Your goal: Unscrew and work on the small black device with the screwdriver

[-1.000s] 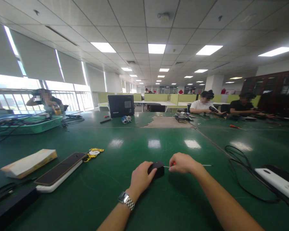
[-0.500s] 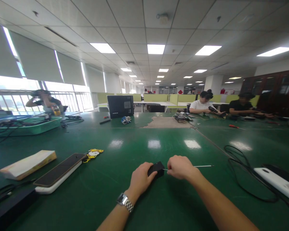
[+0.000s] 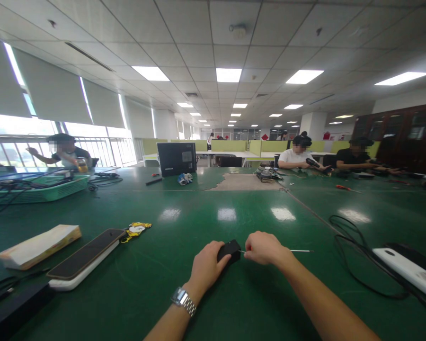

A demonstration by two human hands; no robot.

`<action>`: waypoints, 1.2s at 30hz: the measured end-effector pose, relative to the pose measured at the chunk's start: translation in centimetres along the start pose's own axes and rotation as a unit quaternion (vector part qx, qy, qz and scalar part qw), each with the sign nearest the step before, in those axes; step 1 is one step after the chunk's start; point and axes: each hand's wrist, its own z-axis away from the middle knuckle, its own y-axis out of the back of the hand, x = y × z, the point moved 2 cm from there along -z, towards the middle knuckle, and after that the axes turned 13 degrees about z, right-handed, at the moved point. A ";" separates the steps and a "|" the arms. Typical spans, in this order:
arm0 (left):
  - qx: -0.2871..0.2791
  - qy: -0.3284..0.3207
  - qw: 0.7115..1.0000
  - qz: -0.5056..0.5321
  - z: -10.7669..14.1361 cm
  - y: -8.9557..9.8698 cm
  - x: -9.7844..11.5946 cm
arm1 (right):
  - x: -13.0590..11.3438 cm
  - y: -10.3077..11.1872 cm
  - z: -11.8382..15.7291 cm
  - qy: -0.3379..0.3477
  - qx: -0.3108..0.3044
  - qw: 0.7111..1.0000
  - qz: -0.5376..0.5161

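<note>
My left hand, with a metal watch on its wrist, is closed around a small black box-shaped block low over the green table. My right hand is a closed fist on a thin metal rod. One end of the rod pokes out towards the right end of the block, and a light length shows beyond my right wrist. Whether its tip touches the block is too small to tell. My fist hides the rod's middle.
On the left lie a tissue pack, a phone on a white case, and a green basket of cables. A black cable and a white device lie right. Co-workers sit across the table.
Both hands keep their grips, and the rod stays at the block's end with my right hand slightly lower. The person at the far left has lowered and stretched out an arm.
</note>
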 end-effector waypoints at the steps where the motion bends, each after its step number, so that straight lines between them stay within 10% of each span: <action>1: 0.002 0.001 1.000 0.003 0.0 0.0 0.0 | 0.0 0.0 0.0 0.000 0.000 1.000 -0.002; 36: -0.002 -0.014 0.998 0.055 0.0 0.0 -1.0 | -0.3 0.5 0.7 -0.004 0.019 0.999 0.033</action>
